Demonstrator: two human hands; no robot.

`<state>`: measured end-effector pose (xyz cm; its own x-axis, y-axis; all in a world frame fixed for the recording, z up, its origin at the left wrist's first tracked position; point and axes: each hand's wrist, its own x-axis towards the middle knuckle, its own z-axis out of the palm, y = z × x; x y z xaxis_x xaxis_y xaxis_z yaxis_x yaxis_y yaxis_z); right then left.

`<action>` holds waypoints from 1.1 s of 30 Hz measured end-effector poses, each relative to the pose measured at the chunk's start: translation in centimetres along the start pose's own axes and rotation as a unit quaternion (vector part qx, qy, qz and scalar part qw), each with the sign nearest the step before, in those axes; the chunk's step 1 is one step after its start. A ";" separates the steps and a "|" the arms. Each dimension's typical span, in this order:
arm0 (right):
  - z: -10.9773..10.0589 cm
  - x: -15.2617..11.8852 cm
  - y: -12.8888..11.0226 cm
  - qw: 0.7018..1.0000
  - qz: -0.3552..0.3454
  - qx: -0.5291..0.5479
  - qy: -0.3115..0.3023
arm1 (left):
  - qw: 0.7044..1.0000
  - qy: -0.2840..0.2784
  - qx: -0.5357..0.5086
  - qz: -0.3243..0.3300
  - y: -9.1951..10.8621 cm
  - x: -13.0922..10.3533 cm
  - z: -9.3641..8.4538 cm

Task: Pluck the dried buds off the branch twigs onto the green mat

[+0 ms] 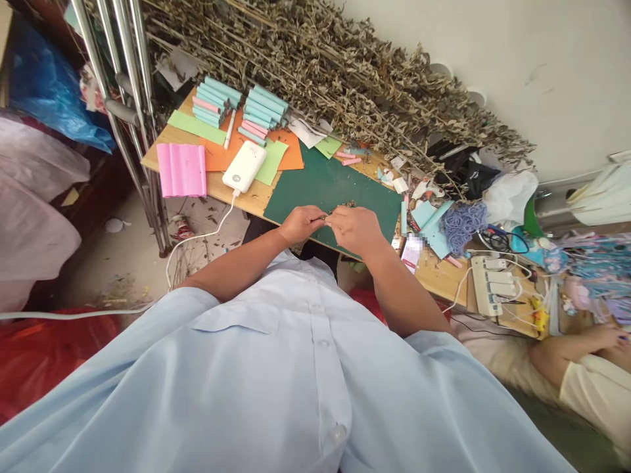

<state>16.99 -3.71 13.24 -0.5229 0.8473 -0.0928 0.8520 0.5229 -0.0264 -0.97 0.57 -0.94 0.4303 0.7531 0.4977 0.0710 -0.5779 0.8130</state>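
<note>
Light-blue shirt [256, 387], forearms [241, 264] angled inward, hands [355, 228] meeting over green mat [308, 180], pinching a small bit [324, 217] (mostly hidden)

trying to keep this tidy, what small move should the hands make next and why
Perhaps ease the left hand and right hand slightly farther over the mat: they meet near its front edge, and dried bits show just beyond them.

On the green mat [320, 174], leaves [350, 204] are showing brown; near the desk's [256, 198] far left corner, rolls [265, 104] are showing blue and pink.
</note>
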 end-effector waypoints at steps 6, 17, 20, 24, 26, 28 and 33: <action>-0.7 0.5 -0.4 0.999 0.018 0.016 -0.025 | 1.000 -0.012 -0.001 -0.006 0.0 0.0 0.0; 1.5 -0.1 -0.3 0.974 0.067 0.178 0.125 | 0.999 -0.023 -0.001 -0.023 0.5 0.2 -0.3; 1.9 0.1 -1.4 0.978 0.080 0.151 0.120 | 0.999 -0.023 0.004 -0.022 0.2 0.2 -0.2; 2.1 0.4 -2.3 0.986 0.080 0.098 0.113 | 0.999 -0.026 0.008 -0.028 0.0 0.2 -0.3; 2.0 0.5 -2.3 0.989 0.068 0.082 0.102 | 0.999 -0.024 0.014 -0.035 0.1 0.2 -0.3; 2.0 0.5 -2.2 0.991 0.058 0.073 0.095 | 0.999 -0.023 0.016 -0.038 0.3 0.3 -0.4; 2.4 0.5 -2.2 0.986 0.066 0.088 0.125 | 0.999 -0.025 0.008 -0.030 0.8 0.4 -0.5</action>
<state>14.94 -4.69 10.86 -0.3782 0.9150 0.1406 0.8932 0.4006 -0.2044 -1.19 0.57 0.00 0.4689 0.7703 0.4321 0.1130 -0.5375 0.8356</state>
